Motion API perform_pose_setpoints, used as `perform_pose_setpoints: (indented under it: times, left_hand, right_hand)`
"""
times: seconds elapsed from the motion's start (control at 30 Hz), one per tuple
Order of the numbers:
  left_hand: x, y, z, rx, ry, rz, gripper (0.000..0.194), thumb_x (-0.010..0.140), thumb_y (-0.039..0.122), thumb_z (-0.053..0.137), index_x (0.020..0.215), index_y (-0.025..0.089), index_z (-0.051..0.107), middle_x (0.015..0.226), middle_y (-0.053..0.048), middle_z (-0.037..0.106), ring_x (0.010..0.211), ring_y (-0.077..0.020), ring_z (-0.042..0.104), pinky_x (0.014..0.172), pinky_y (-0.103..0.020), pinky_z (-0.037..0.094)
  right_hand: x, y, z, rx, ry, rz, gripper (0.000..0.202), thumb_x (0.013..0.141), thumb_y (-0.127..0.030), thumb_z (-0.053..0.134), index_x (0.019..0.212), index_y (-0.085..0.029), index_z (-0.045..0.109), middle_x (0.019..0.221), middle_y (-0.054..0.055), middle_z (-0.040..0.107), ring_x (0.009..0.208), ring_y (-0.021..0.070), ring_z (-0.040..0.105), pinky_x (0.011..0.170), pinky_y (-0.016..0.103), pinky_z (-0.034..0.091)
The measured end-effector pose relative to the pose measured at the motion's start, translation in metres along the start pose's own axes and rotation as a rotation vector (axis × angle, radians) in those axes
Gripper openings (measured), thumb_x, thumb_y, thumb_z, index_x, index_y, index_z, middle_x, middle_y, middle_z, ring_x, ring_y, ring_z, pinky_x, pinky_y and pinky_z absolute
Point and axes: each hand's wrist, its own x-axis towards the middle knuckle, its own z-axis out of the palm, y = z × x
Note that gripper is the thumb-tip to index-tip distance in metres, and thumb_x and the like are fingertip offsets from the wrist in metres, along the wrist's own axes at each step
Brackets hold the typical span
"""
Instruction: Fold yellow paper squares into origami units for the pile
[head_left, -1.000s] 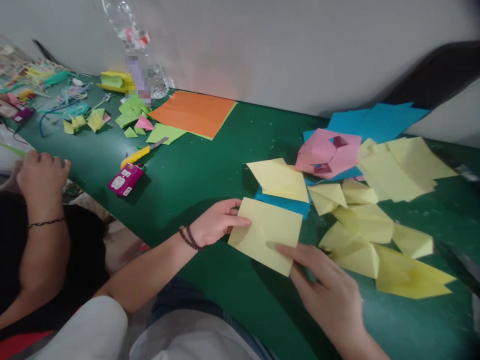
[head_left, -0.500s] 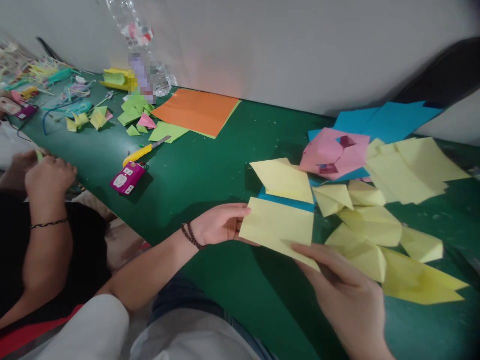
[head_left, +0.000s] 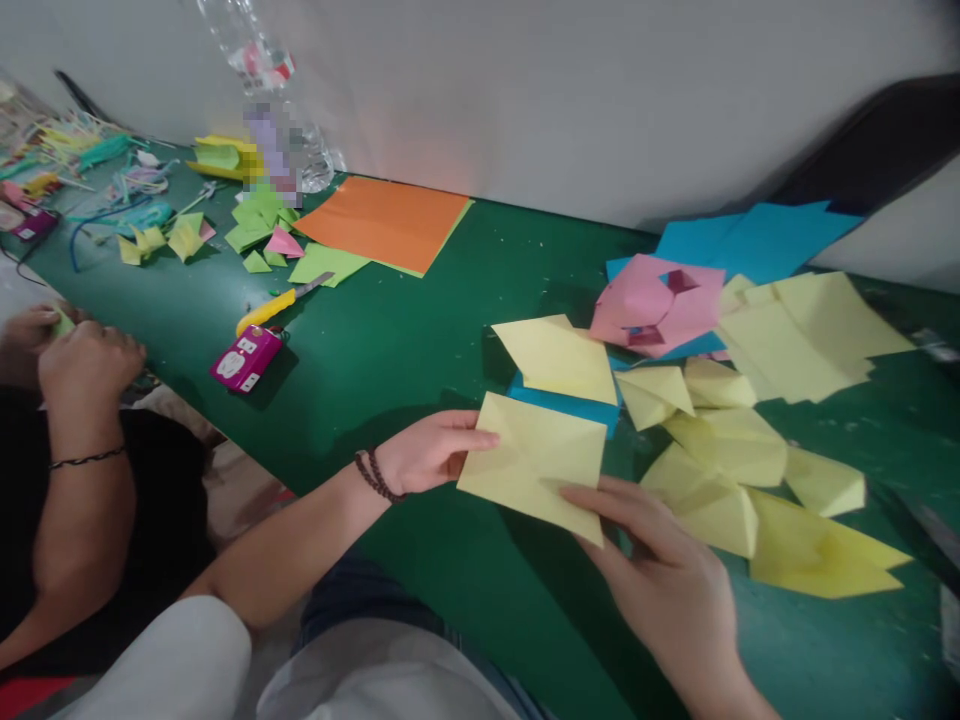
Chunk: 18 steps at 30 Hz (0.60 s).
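Note:
Between my two hands, above the green table, is a pale yellow sheet of paper (head_left: pixel 532 455). My left hand (head_left: pixel 435 450) pinches its left edge, thumb on top. At the lower right edge my right hand (head_left: pixel 660 570) grips it, fingers closed on the paper. Just beyond the held sheet lie another yellow sheet (head_left: pixel 566 360) and a piece of blue paper (head_left: pixel 562 400). Right of these are several folded yellow paper pieces (head_left: pixel 727 445), near my right hand. A pink folded paper piece (head_left: pixel 660 305) rests behind them.
A stack of yellow sheets (head_left: pixel 817 335) and blue paper (head_left: pixel 757 245) lie at the back right. An orange sheet (head_left: pixel 390 220), a yellow utility knife (head_left: pixel 270 310) with its blade out and a purple box (head_left: pixel 247 358) are further left. A co-worker's hands (head_left: pixel 90 360) hold something green.
My hands have shifted slightly left with the yellow sheet, which now faces the camera more flatly. The whole view has moved a little too.

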Motion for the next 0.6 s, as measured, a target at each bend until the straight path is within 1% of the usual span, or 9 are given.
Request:
perform_pose_setpoints:
  times: [0.07, 0.17, 0.2, 0.27, 0.37, 0.43, 0.5, 0.57, 0.6]
  left_hand:
    - [-0.001, 0.000, 0.001, 0.036, 0.017, -0.018, 0.038, 0.073, 0.027, 0.079, 0.106, 0.014, 0.069, 0.116, -0.014, 0.069, 0.100, -0.0249, 0.068, 0.087, -0.035, 0.053]
    - [-0.004, 0.001, 0.003, 0.101, -0.017, -0.031, 0.045, 0.068, 0.027, 0.082, 0.109, 0.015, 0.068, 0.118, -0.014, 0.068, 0.102, -0.0255, 0.067, 0.087, -0.036, 0.052]
    - [-0.006, 0.002, 0.004, 0.129, -0.022, -0.025, 0.046, 0.068, 0.028, 0.082, 0.110, 0.015, 0.067, 0.118, -0.013, 0.068, 0.103, -0.0256, 0.067, 0.087, -0.036, 0.052]
    - [-0.009, 0.005, 0.006, 0.210, -0.007, 0.001, 0.045, 0.070, 0.030, 0.080, 0.110, 0.015, 0.066, 0.118, -0.013, 0.068, 0.103, -0.0254, 0.066, 0.087, -0.035, 0.052]
    - [-0.013, 0.009, 0.007, 0.369, 0.029, 0.046, 0.038, 0.076, 0.030, 0.074, 0.109, 0.014, 0.065, 0.113, -0.013, 0.069, 0.102, -0.0252, 0.066, 0.085, -0.035, 0.053]
    - [-0.016, 0.012, 0.007, 0.485, 0.022, 0.064, 0.038, 0.078, 0.027, 0.071, 0.112, 0.014, 0.063, 0.109, -0.012, 0.069, 0.101, -0.0247, 0.066, 0.082, -0.034, 0.054]
    - [-0.020, 0.014, 0.008, 0.641, 0.037, 0.094, 0.041, 0.080, 0.025, 0.068, 0.119, 0.015, 0.058, 0.108, -0.012, 0.069, 0.098, -0.0239, 0.066, 0.079, -0.033, 0.054]
    - [-0.029, 0.014, 0.011, 0.833, 0.142, 0.188, 0.045, 0.084, 0.027, 0.065, 0.126, 0.018, 0.054, 0.111, -0.011, 0.067, 0.097, -0.0230, 0.066, 0.078, -0.033, 0.055]
    - [-0.035, 0.013, 0.012, 0.913, 0.246, 0.279, 0.046, 0.085, 0.029, 0.064, 0.128, 0.020, 0.052, 0.119, -0.011, 0.064, 0.102, -0.0225, 0.064, 0.082, -0.033, 0.054]
  right_hand:
    - [0.000, 0.001, -0.001, -0.026, -0.010, -0.033, 0.018, 0.084, -0.023, 0.060, 0.094, -0.030, 0.074, 0.099, 0.003, 0.072, 0.082, 0.0186, 0.071, 0.047, 0.022, 0.051]
    - [0.001, 0.001, -0.002, -0.050, 0.018, -0.084, 0.016, 0.085, -0.022, 0.061, 0.093, -0.029, 0.073, 0.110, 0.004, 0.068, 0.087, 0.0185, 0.069, 0.044, 0.021, 0.049]
    - [0.002, 0.002, -0.002, -0.059, 0.025, -0.112, 0.015, 0.085, -0.022, 0.062, 0.092, -0.029, 0.073, 0.115, 0.005, 0.066, 0.089, 0.0190, 0.068, 0.047, 0.022, 0.052]
    - [0.005, 0.002, -0.004, -0.100, 0.038, -0.203, 0.014, 0.085, -0.020, 0.062, 0.091, -0.027, 0.073, 0.126, 0.007, 0.061, 0.099, 0.0232, 0.066, 0.064, 0.031, 0.059]
    - [0.008, 0.002, -0.006, -0.215, 0.070, -0.380, 0.021, 0.081, -0.010, 0.062, 0.090, -0.025, 0.073, 0.137, 0.009, 0.055, 0.122, 0.0338, 0.055, 0.089, 0.049, 0.055]
    - [0.008, 0.001, -0.007, -0.241, 0.060, -0.489, 0.029, 0.078, -0.003, 0.060, 0.092, -0.025, 0.073, 0.133, 0.008, 0.060, 0.128, 0.0339, 0.051, 0.093, 0.049, 0.054]
    - [0.009, 0.001, -0.007, -0.190, -0.026, -0.581, 0.035, 0.077, 0.001, 0.057, 0.096, -0.025, 0.071, 0.118, 0.005, 0.069, 0.122, 0.0282, 0.057, 0.090, 0.043, 0.056]
    - [0.009, 0.000, -0.005, -0.125, -0.145, -0.619, 0.037, 0.078, 0.002, 0.052, 0.099, -0.023, 0.069, 0.103, 0.003, 0.074, 0.109, 0.0226, 0.065, 0.084, 0.037, 0.059]
    - [0.010, 0.000, -0.004, -0.106, -0.188, -0.614, 0.037, 0.079, 0.003, 0.050, 0.100, -0.022, 0.068, 0.099, 0.003, 0.074, 0.102, 0.0207, 0.067, 0.081, 0.035, 0.059]
